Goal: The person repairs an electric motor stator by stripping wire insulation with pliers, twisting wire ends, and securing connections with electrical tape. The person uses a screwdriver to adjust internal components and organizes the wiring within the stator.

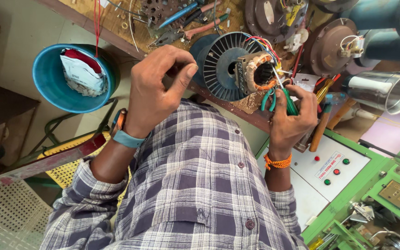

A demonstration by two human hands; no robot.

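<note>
Count, head view. Hands: 2, left hand (pixel 156 90) and right hand (pixel 290 118). Green-handled scissors (pixel 281 99): 1. Stator with copper winding (pixel 255 71): 1. Black ribbed spool (pixel 223 65): 1. Blue bucket (pixel 52 88) at 9 o'clock: 1. Panel buttons (pixel 334 171) at 4 o'clock: 4. Pliers (pixel 186 30) at 12 o'clock: possibly 2, cluttered.

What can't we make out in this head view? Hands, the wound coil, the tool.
- Left hand: fingertips pinched together; anything between them is too small to tell.
- Green-handled scissors: the right hand covers the handles, and the blade tips are lost against the copper coil.
- Coil: far side hidden behind its own core.
- Green machine: cut off by the frame's right and bottom edges.
</note>
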